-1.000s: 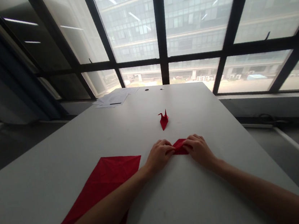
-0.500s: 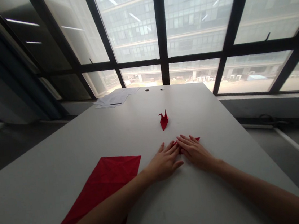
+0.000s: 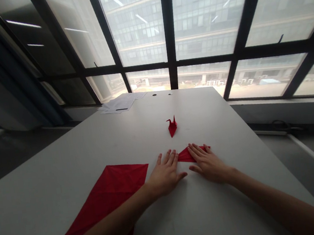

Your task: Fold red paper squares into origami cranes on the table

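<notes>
Hands lie flat and open on the counter (image 3: 232, 123) now. The left hand (image 3: 165, 173) has slid off the small folded red paper (image 3: 185, 155), while the right hand (image 3: 206, 161) presses it down. It looks pointed and creased. A finished red crane (image 3: 172, 125) stands beyond.

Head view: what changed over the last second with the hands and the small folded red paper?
Both hands let go of their pinch and opened flat. The left hand slid back toward the person, off the small folded paper; the right hand presses flat on it. The paper crane, large red sheet and table stayed put.
</notes>
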The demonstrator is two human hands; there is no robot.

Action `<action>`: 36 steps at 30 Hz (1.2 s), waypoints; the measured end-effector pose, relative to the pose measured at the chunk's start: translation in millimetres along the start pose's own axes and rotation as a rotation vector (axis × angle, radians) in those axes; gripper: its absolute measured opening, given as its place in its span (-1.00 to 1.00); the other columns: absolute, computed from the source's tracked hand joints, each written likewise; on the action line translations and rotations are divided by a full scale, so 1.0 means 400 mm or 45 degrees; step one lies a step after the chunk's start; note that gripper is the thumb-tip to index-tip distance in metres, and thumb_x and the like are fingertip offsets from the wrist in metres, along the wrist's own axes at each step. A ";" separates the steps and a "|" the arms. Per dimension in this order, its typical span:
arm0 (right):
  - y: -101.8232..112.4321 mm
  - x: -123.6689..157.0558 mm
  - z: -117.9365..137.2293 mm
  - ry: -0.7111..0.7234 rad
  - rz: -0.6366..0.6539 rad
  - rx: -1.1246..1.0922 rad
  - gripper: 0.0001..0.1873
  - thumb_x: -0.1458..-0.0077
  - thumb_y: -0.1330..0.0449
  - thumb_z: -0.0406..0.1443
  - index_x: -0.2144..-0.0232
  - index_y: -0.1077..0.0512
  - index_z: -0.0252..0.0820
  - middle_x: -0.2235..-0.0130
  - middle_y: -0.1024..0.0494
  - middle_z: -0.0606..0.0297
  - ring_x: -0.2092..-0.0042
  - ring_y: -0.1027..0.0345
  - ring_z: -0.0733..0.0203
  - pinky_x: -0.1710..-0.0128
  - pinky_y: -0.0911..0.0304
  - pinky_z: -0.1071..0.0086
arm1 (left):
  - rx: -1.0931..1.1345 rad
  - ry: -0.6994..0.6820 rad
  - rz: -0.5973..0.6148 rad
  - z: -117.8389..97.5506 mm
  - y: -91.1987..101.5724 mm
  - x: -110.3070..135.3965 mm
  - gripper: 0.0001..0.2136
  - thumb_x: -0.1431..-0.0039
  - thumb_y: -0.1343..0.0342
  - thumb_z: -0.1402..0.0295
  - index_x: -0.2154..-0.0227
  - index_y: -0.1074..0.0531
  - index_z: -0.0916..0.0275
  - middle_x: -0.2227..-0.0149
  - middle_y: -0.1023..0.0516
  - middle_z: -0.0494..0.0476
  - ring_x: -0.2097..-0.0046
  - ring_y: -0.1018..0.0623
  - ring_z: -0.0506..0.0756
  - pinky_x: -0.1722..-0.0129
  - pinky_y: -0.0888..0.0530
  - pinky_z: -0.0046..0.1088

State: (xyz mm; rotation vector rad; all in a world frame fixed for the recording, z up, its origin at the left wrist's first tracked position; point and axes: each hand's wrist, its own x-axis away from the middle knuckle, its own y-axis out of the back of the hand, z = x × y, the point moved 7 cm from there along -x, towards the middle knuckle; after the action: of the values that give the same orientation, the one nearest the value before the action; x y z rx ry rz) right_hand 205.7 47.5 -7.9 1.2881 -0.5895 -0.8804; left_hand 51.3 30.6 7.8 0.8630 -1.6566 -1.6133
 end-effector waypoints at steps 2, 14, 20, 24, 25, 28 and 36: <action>-0.002 -0.001 -0.005 -0.052 -0.005 0.012 -0.12 -0.29 0.27 0.18 -0.40 0.21 -0.28 -0.42 0.20 0.04 -0.44 0.35 -0.06 -0.36 0.33 -0.15 | -0.038 0.102 -0.066 0.011 0.001 -0.007 -0.25 -0.36 0.26 -0.10 -0.33 -0.09 0.49 -0.37 -0.01 0.50 -0.42 0.04 0.37 -0.33 0.00 0.13; 0.033 0.008 -0.005 -0.130 -0.196 0.047 -0.43 -0.38 0.16 -0.03 -0.26 -0.26 -0.15 -0.34 -0.21 0.05 -0.36 0.03 -0.06 -0.32 0.22 -0.13 | 0.128 -0.321 -0.247 -0.065 0.012 -0.019 -0.55 -0.44 0.16 0.14 -0.32 -0.10 0.09 -0.34 -0.21 0.15 -0.37 -0.16 0.21 -0.34 -0.05 0.02; 0.083 0.010 -0.001 -0.189 -0.439 -0.149 -0.54 -0.40 0.11 -0.20 0.29 -0.57 -0.08 0.11 -0.58 0.22 0.06 -0.39 0.15 -0.08 -0.15 0.20 | 0.211 -0.205 -0.332 -0.032 0.051 -0.032 -0.69 -0.44 0.14 0.21 -0.11 -0.33 0.15 -0.24 -0.35 0.19 -0.32 -0.22 0.18 -0.33 -0.06 -0.03; 0.074 0.008 -0.017 -0.221 -0.530 -0.316 -0.73 -0.31 -0.06 -0.24 0.28 -0.56 -0.10 0.18 -0.59 0.22 0.11 -0.40 0.11 0.01 -0.24 0.25 | 0.261 -0.145 -0.367 -0.018 0.057 -0.045 -0.76 -0.41 0.08 0.25 0.03 -0.42 0.18 -0.05 -0.46 0.18 -0.10 -0.43 0.16 -0.25 -0.23 -0.14; 0.071 0.007 -0.022 -0.228 -0.548 -0.347 -0.79 -0.26 -0.10 -0.27 0.26 -0.55 -0.11 0.18 -0.59 0.21 0.11 -0.41 0.09 0.01 -0.25 0.24 | 0.269 -0.147 -0.371 -0.017 0.056 -0.047 -0.77 -0.41 0.06 0.26 0.04 -0.42 0.18 -0.01 -0.48 0.17 -0.06 -0.45 0.15 -0.23 -0.27 -0.16; 0.065 0.006 -0.036 -0.231 -0.580 -0.450 -0.82 -0.16 -0.15 -0.35 0.23 -0.55 -0.12 0.19 -0.59 0.19 0.13 -0.42 0.07 0.03 -0.29 0.23 | 0.277 -0.160 -0.391 -0.019 0.054 -0.049 -0.78 -0.39 0.03 0.31 0.04 -0.45 0.18 0.01 -0.49 0.16 -0.02 -0.46 0.16 -0.17 -0.33 -0.20; 0.068 0.004 -0.012 -0.069 -0.570 -0.657 -0.73 -0.11 -0.15 -0.41 0.13 -0.52 -0.11 0.16 -0.55 0.24 0.12 -0.43 0.13 0.04 -0.31 0.31 | 0.267 -0.179 -0.399 -0.022 0.060 -0.043 -0.75 -0.37 0.00 0.33 0.00 -0.50 0.13 -0.03 -0.49 0.15 -0.05 -0.45 0.17 -0.17 -0.34 -0.21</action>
State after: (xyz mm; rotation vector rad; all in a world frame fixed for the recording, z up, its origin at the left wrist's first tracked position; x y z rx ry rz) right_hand 216.8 49.9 17.4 0.9316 -0.0894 -1.3382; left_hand 67.9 40.4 31.7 1.1888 -1.8876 -1.7617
